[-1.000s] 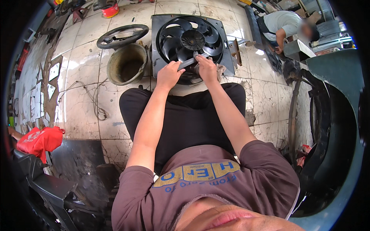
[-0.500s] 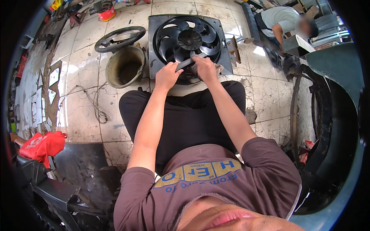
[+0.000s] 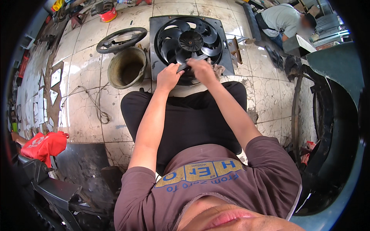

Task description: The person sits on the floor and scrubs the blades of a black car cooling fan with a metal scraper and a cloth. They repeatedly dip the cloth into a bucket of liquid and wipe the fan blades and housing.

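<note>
Fingers of the left hand are pinching the lower-left end of a dark grey bar, and I'm clocking everything off the fan's hub: that hand sits at seven o'clock. The right hand is at half past five, its fingers curled over the bar but blurred; I can't tell whether they pinch or merely touch. So the bar slants across from seven to about half past four, over the lower edge of the black fan in its square panel. A crumpled rag pokes out on the right hand's outer side; held or lying loose, I can't say. Around we go: bucket at eight, steering wheel at nine just beyond it, brown bracket past three, a crouching co-worker near three, well apart.
</note>
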`<state>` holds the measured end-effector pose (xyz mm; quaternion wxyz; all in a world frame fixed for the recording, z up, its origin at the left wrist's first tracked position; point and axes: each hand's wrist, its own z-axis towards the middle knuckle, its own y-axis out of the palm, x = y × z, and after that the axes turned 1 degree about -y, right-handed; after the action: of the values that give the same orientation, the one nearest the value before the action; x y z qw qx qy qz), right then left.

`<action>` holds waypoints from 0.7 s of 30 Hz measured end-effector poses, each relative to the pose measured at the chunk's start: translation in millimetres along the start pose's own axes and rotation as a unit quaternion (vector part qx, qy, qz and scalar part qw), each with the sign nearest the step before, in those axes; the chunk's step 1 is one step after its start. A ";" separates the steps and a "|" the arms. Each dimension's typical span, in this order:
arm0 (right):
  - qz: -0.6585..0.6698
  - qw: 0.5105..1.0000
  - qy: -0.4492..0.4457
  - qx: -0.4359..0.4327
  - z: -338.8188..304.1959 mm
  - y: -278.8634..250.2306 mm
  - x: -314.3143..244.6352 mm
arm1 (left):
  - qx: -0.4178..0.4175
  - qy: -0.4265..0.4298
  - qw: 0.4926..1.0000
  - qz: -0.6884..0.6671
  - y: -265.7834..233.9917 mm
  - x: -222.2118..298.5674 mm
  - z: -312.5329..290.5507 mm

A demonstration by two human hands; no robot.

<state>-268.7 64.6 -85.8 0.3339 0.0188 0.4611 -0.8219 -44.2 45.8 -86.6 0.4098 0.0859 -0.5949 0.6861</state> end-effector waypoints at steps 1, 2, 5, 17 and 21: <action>-0.050 0.996 0.074 0.006 -2.2 -3.6 15.8 | 0.001 0.002 1.000 -0.007 1.3 4.5 0.7; -0.047 0.990 0.125 0.053 -6.1 -0.7 25.8 | -0.001 0.004 1.000 -0.004 1.5 7.8 1.1; -0.018 0.999 -0.018 0.032 -8.0 15.6 -4.1 | -0.003 0.003 1.000 0.005 3.3 -1.1 2.1; -0.032 0.993 0.116 -0.012 -5.9 -5.1 21.9 | -0.003 0.015 1.000 0.000 0.4 1.8 1.1; -0.003 1.000 0.007 0.015 -8.4 12.1 -5.0 | 0.002 0.018 1.000 0.004 1.0 -2.0 1.9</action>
<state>-260.4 69.5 -98.0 0.3283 0.0279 0.4513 -0.8293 -44.2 43.3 -88.0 0.4176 0.0723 -0.5868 0.6899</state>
